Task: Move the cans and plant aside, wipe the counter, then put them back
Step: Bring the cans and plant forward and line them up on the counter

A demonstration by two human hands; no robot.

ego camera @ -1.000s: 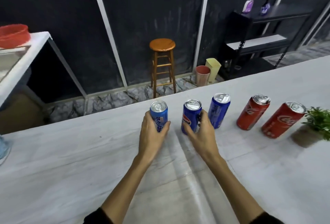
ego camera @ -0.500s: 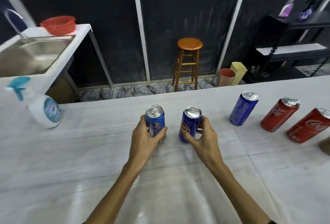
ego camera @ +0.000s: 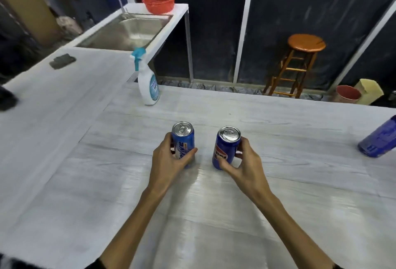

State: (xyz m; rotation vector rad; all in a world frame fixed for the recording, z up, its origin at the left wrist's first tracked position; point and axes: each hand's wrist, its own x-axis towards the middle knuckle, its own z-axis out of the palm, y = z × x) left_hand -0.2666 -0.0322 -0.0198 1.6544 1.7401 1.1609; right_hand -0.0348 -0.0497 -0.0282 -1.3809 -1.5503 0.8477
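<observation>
The person is gripping two cans at once — the left hand point(ego camera: 169, 161) is wrapping around a light blue can point(ego camera: 183, 142), thumb across its front, and the right hand point(ego camera: 242, 166) is closing on a dark blue can point(ego camera: 226, 147) from its right side, fingers curled around the lower body. Both cans are standing upright and close together on the pale wood-grain counter point(ego camera: 278, 215), though whether they are resting on it or being held just clear is hard to tell. A third blue can point(ego camera: 380, 140) is showing at the right edge, well apart and untouched; any other cans and the plant are lying outside the view. A spray bottle point(ego camera: 147, 82) is waiting near the far edge, with a dark cloth-like object point(ego camera: 62, 61) sitting on the left stretch beside the sink point(ego camera: 128, 31). Judging from this, the task is only beginning — the clearing step is underway, while the wiping and the returning are all looking to be ahead.
</observation>
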